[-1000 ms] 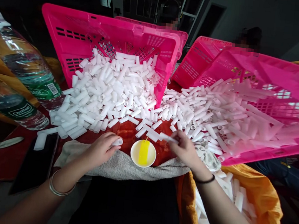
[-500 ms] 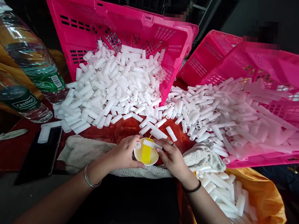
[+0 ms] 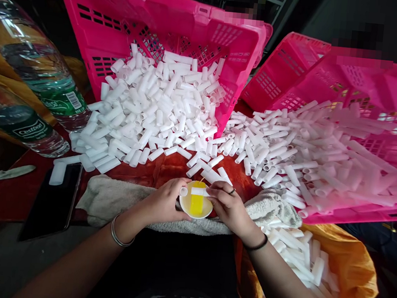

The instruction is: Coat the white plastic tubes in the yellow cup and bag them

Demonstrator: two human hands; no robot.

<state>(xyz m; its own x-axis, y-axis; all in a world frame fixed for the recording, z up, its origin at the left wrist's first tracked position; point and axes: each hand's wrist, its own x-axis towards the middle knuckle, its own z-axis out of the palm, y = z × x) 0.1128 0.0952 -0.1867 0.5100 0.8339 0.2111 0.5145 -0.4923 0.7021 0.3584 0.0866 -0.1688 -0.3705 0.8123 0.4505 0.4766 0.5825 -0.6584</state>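
Note:
My left hand (image 3: 165,201) is closed round a short white plastic tube (image 3: 183,191), its open end facing the small white dish (image 3: 195,207) with a yellow piece in it. My right hand (image 3: 227,204) pinches another white tube (image 3: 199,191) and holds it level over the dish, almost touching the left one. Both hands rest on a grey towel (image 3: 109,196) at the table's near edge. Just beyond them, loose white tubes spill over the red cloth (image 3: 147,172) from two tilted pink crates.
The left pink crate (image 3: 155,18) and right pink crate (image 3: 382,96) lean toward me, full of white tubes. Two water bottles (image 3: 40,77) lie at the left. A black phone (image 3: 53,200) sits by the towel. An orange bag (image 3: 351,271) of tubes is at lower right. Other people sit beyond.
Both hands came in from the sides to meet over the dish. The right hand brought its tube level above the yellow piece. In the last half second they barely moved.

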